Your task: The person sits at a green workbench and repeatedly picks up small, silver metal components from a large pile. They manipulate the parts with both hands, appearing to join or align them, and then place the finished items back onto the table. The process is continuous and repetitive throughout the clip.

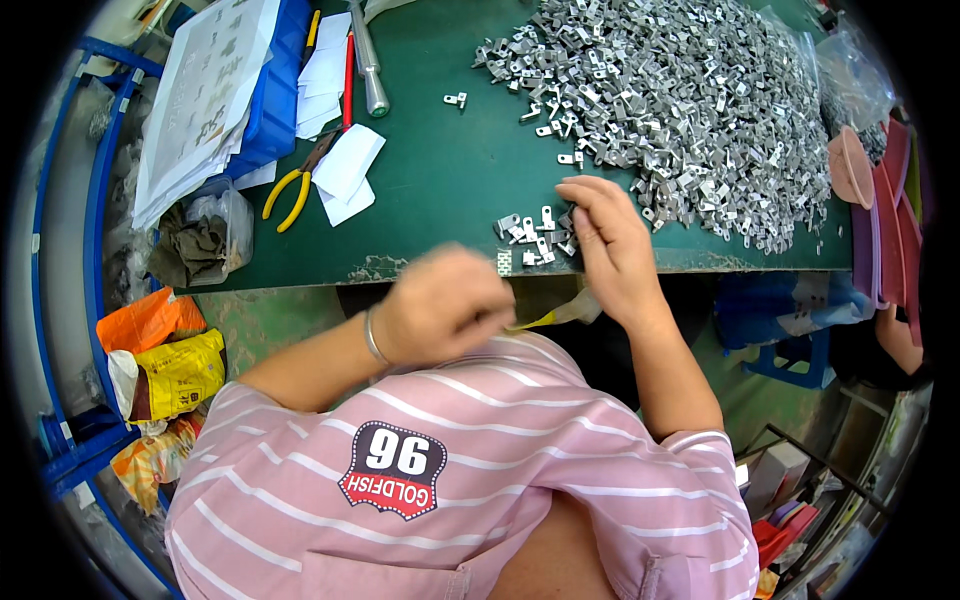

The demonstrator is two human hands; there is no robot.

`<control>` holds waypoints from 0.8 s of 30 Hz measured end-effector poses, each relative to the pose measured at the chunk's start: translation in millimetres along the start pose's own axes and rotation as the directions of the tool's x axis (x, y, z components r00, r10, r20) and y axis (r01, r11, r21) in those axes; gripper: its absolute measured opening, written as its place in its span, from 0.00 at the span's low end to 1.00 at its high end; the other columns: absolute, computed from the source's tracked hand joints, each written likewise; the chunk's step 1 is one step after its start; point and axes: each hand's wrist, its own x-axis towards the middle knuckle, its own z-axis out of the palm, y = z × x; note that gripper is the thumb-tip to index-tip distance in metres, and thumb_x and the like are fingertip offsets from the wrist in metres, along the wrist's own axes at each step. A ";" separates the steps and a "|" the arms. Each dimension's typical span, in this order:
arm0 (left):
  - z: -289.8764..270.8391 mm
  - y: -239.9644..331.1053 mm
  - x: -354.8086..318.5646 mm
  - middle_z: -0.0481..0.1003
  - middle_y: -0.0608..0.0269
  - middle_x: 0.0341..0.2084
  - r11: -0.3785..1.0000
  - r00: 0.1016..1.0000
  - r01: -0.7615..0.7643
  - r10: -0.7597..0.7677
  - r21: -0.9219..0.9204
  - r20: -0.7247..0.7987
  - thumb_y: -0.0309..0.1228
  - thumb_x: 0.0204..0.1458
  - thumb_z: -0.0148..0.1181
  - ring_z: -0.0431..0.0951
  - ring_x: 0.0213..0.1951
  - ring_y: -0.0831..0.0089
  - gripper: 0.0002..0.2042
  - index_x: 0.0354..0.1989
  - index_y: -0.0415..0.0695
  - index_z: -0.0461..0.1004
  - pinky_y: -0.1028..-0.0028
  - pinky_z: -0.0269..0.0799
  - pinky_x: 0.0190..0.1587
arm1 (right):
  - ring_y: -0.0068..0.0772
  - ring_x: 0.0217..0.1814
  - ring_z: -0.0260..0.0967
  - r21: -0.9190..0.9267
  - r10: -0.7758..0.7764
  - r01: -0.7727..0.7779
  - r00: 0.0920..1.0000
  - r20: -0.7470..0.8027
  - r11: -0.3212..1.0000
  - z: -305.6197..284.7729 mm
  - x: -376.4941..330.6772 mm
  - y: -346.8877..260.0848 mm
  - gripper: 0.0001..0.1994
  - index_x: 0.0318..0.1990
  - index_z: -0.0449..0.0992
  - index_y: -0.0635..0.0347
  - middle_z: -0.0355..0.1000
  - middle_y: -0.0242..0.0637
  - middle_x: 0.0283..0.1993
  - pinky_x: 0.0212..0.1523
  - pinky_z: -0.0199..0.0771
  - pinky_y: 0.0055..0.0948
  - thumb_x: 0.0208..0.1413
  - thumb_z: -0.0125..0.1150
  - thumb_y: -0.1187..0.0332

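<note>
Small bent metal brackets with holes lie in a little group [538, 238] near the table's front edge. My right hand [618, 252] rests at the right side of this group, fingers stretched and thumb apart, open; its palm side is partly hidden. To the left, in front of the table edge, my left hand [445, 305] is curled closed and blurred by motion. Whether anything is inside its fingers cannot be made out. A large heap of the same brackets [690, 110] covers the table's right part. One loose bracket pair [456, 100] lies left of the heap.
On the green table [420, 190] at left are yellow-handled pliers [290, 198], white paper slips [348, 165], a metal rod-shaped tool [368, 60] and a blue bin [268, 110] with papers. A plastic tub [238, 230] holds a dark cloth. A blue rack [95, 200] stands farther left.
</note>
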 end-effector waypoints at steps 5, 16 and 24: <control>55.3 5.1 -26.1 0.77 0.52 0.47 0.963 0.870 0.211 -0.264 0.169 0.417 0.27 0.52 0.59 0.78 0.48 0.55 0.15 0.49 0.42 0.76 0.60 0.74 0.50 | 0.49 0.60 0.68 -0.167 -0.187 0.199 0.979 0.083 0.966 32.1 2.8 -18.8 0.16 0.50 0.78 0.61 0.72 0.45 0.57 0.59 0.66 0.46 0.54 0.66 0.67; 107.3 -12.4 -51.7 0.71 0.56 0.58 1.000 0.883 -0.018 0.028 -0.025 0.468 0.34 0.58 0.49 0.68 0.63 0.58 0.16 0.53 0.50 0.76 0.62 0.62 0.67 | 0.44 0.49 0.73 -0.078 -0.601 0.611 0.791 0.113 0.788 44.0 -54.4 -4.4 0.13 0.39 0.81 0.63 0.76 0.42 0.47 0.55 0.73 0.47 0.43 0.70 0.77; 81.7 -1.6 -20.6 0.81 0.65 0.30 0.985 0.730 -0.064 -0.064 0.162 0.681 0.32 0.61 0.47 0.81 0.37 0.62 0.25 0.68 0.61 0.67 0.59 0.75 0.44 | 0.55 0.58 0.69 -0.355 -0.482 0.480 0.872 0.089 0.802 32.9 74.0 -12.7 0.13 0.43 0.77 0.63 0.71 0.50 0.55 0.56 0.69 0.49 0.50 0.68 0.70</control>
